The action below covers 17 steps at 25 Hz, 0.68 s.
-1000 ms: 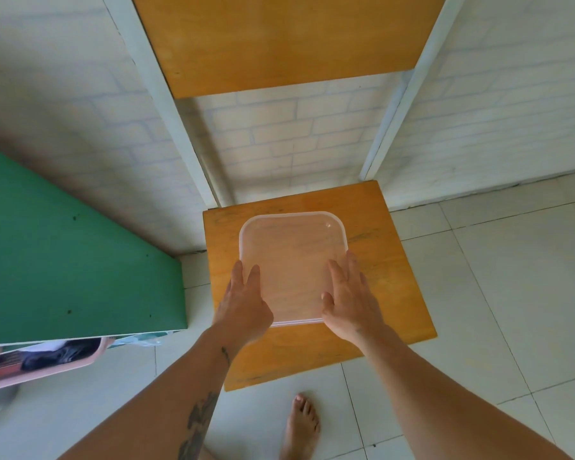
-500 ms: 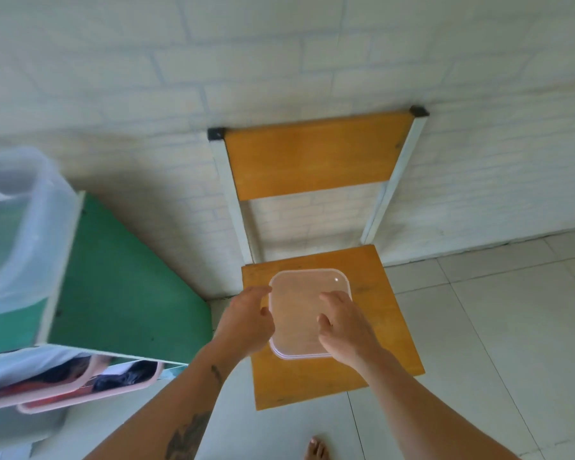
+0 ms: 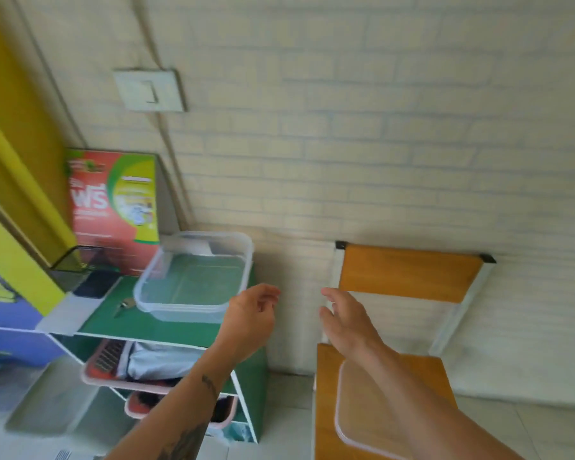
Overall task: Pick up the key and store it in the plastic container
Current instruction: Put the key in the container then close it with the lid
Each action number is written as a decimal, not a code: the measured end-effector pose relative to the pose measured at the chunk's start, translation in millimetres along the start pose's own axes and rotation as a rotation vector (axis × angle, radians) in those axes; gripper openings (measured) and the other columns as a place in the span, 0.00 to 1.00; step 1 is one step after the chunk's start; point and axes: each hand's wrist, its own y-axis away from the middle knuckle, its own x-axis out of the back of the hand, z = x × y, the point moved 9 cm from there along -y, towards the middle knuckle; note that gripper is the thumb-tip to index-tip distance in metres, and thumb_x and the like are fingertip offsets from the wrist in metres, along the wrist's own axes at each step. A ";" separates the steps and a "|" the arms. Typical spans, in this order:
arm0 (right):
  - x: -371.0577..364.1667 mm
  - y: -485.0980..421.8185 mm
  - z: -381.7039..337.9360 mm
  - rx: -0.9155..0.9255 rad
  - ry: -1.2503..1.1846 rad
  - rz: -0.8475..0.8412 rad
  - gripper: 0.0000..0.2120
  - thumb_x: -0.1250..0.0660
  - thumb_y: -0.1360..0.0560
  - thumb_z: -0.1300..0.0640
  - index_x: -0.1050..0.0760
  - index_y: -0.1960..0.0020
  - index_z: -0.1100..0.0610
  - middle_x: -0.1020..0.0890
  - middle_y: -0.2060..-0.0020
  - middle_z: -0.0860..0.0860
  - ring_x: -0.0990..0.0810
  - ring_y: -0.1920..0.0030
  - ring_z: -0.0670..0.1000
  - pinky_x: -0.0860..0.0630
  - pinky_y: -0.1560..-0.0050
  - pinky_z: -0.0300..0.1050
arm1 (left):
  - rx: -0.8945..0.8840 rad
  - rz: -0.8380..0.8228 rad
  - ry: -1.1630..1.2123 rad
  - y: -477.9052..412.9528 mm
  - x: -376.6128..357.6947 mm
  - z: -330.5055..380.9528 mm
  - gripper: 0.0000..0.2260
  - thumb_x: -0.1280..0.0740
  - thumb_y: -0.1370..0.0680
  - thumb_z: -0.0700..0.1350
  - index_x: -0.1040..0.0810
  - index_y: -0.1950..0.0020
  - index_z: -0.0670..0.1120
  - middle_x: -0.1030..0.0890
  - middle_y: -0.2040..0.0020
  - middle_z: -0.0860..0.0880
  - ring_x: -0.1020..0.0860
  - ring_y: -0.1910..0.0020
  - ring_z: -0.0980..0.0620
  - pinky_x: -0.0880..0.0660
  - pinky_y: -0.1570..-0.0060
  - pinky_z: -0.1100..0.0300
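A clear plastic container (image 3: pixel 193 280) stands without its lid on the green shelf top (image 3: pixel 166 327). A small metal key (image 3: pixel 124 306) lies on the shelf just left of the container's near corner. The container's lid (image 3: pixel 349 413) lies flat on the wooden chair seat (image 3: pixel 439 376). My left hand (image 3: pixel 251 313) hovers in the air, empty, fingers loosely curled, just right of the container. My right hand (image 3: pixel 344 315) is also empty with fingers apart, raised above the chair seat.
A red and green box (image 3: pixel 113 210) and a dark wire holder (image 3: pixel 73 263) stand at the back of the shelf, with a dark flat object (image 3: pixel 95 283) beside them. Pink baskets (image 3: pixel 113 363) fill the shelves below. The chair back (image 3: pixel 409 272) leans against the brick wall.
Both hands have let go of the lid, which stays on the chair seat, and have risen and swung left. The view has turned left, bringing the shelf, container and key into sight.
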 end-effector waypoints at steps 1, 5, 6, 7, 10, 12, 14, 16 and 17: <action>-8.0 -5.5 -15.9 0.012 -0.005 -0.006 0.22 0.41 0.21 0.52 0.33 0.27 0.53 0.29 0.30 0.53 0.30 0.30 0.52 0.33 0.31 0.52 | 0.000 0.026 0.024 -2.9 18.1 -5.6 0.16 0.39 0.25 0.34 0.16 0.49 0.50 0.14 0.55 0.52 0.16 0.57 0.54 0.22 0.54 0.66; -53.3 -29.8 -71.0 0.006 -0.011 -0.001 0.23 0.40 0.21 0.51 0.35 0.27 0.52 0.30 0.29 0.53 0.32 0.29 0.52 0.34 0.30 0.54 | 0.006 0.093 0.116 -20.7 91.3 -45.4 0.18 0.41 0.25 0.31 0.18 0.53 0.51 0.15 0.58 0.51 0.16 0.59 0.54 0.25 0.59 0.71; -65.6 -35.0 -82.7 -0.007 -0.005 0.004 0.23 0.40 0.21 0.51 0.35 0.26 0.52 0.31 0.28 0.53 0.32 0.28 0.52 0.34 0.29 0.54 | 0.011 0.112 0.139 -26.6 109.4 -58.9 0.18 0.41 0.24 0.31 0.18 0.54 0.52 0.15 0.58 0.51 0.17 0.59 0.54 0.25 0.58 0.67; -77.6 -40.1 -93.5 -0.023 0.002 0.018 0.24 0.40 0.21 0.51 0.36 0.26 0.53 0.31 0.27 0.53 0.33 0.28 0.53 0.35 0.29 0.54 | 0.013 0.131 0.156 -32.9 128.5 -72.2 0.18 0.41 0.24 0.31 0.18 0.54 0.51 0.15 0.59 0.51 0.17 0.59 0.54 0.25 0.58 0.65; -104.6 -52.4 -117.1 -0.074 0.042 0.081 0.25 0.41 0.20 0.52 0.40 0.24 0.54 0.34 0.26 0.53 0.34 0.27 0.54 0.37 0.29 0.50 | 0.005 0.210 0.146 -50.9 180.8 -110.0 0.17 0.42 0.25 0.31 0.17 0.53 0.48 0.15 0.59 0.50 0.17 0.59 0.52 0.26 0.61 0.65; -117.2 -54.6 -126.0 -0.111 0.067 0.106 0.25 0.42 0.19 0.53 0.41 0.24 0.55 0.35 0.26 0.53 0.33 0.29 0.54 0.37 0.33 0.47 | 0.012 0.266 0.113 -56.9 207.5 -130.9 0.17 0.42 0.25 0.31 0.17 0.52 0.47 0.16 0.58 0.50 0.18 0.58 0.51 0.24 0.59 0.61; -127.5 -55.1 -130.6 -0.136 0.097 0.128 0.25 0.43 0.19 0.53 0.44 0.23 0.54 0.36 0.26 0.53 0.32 0.30 0.54 0.35 0.34 0.47 | 0.004 0.299 0.060 -63.8 223.5 -150.3 0.15 0.41 0.25 0.32 0.18 0.51 0.46 0.17 0.57 0.49 0.20 0.58 0.47 0.25 0.57 0.57; -133.5 -57.0 -131.6 -0.165 0.138 0.141 0.26 0.43 0.19 0.53 0.46 0.23 0.53 0.37 0.26 0.52 0.32 0.30 0.54 0.34 0.33 0.50 | 0.004 0.296 0.012 -73.1 228.1 -171.7 0.14 0.41 0.25 0.32 0.19 0.51 0.46 0.18 0.55 0.47 0.22 0.56 0.44 0.24 0.53 0.52; -135.1 -58.8 -131.2 -0.175 0.160 0.146 0.27 0.43 0.19 0.53 0.47 0.22 0.52 0.38 0.26 0.52 0.32 0.30 0.55 0.33 0.33 0.51 | -0.002 0.279 -0.012 -77.3 227.4 -180.7 0.14 0.40 0.25 0.32 0.19 0.50 0.46 0.18 0.53 0.47 0.21 0.53 0.44 0.23 0.50 0.50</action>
